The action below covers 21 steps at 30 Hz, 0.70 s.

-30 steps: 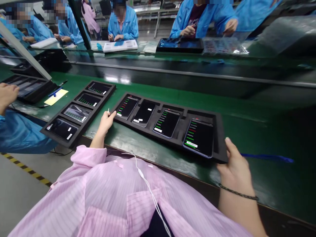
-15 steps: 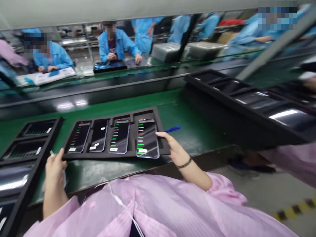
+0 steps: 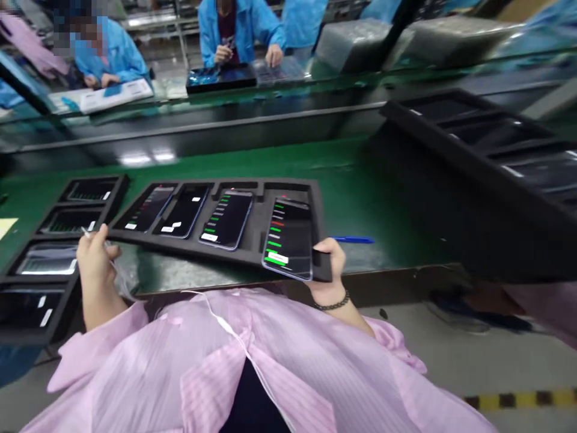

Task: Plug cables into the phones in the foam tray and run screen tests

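Note:
A black foam tray is held between my two hands, tilted at the bench's front edge. Several smartphones lie in its slots; the rightmost smartphone shows green lines and one red line on its screen. My right hand is closed around the tray's right end, thumb on top beside that phone. At the left end, my left hand grips the tray's corner. A thin white-tipped item sticks out of the left fingers, and something clear and crumpled hangs below them; I cannot make out what either is.
A second phone tray lies at the left. To the right of my tray is a blue pen on the green bench. Large dark trays rise at the right. Co-workers in blue sit across the bench.
The view has shifted downward and left. My tray now tips more, its right end lower and closer to me. Both hands have kept their hold on it.

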Each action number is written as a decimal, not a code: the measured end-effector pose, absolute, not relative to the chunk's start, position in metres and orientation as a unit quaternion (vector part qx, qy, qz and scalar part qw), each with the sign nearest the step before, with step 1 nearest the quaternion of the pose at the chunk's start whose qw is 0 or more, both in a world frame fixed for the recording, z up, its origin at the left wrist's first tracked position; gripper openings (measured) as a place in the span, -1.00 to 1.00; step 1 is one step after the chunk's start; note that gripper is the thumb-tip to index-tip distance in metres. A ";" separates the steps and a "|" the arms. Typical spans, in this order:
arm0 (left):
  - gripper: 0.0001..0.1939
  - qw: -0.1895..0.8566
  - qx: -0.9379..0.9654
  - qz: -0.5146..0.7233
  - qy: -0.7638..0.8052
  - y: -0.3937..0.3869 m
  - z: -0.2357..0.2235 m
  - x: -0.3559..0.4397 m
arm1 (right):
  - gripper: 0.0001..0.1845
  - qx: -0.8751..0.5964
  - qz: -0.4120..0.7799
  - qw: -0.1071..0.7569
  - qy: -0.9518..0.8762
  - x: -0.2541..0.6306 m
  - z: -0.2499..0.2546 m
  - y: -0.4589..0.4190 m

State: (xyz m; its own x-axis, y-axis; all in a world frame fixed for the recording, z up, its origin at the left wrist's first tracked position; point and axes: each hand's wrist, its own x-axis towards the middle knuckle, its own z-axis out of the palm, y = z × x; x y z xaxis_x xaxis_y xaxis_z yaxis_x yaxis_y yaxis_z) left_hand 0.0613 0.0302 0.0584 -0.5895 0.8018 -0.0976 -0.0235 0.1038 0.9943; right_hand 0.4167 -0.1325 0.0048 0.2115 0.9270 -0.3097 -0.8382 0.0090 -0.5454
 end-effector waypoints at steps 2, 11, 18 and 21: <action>-0.70 0.346 0.297 0.626 0.633 0.024 0.069 0.060 | -0.65 -0.301 0.600 0.738 -0.062 0.423 0.010 -0.136; -0.73 0.333 0.320 0.693 0.553 0.016 0.074 0.031 | -0.42 -0.294 0.522 0.800 -0.025 0.428 0.039 -0.124; -0.68 0.362 0.306 0.643 0.601 0.014 0.078 0.053 | -0.56 -0.260 0.551 0.793 0.002 0.425 0.049 -0.092; -0.66 0.371 0.302 0.638 0.603 0.013 0.081 0.057 | -0.61 -0.285 0.595 0.750 0.042 0.422 0.046 -0.084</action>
State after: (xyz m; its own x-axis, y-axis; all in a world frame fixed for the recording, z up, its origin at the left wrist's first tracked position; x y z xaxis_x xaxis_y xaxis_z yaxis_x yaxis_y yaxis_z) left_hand 0.0574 0.0126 0.0806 -0.5433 0.8373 -0.0621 -0.1092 0.0029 0.9940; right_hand 0.4223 -0.0840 0.0463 0.2890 0.8687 -0.4023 -0.9165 0.1296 -0.3785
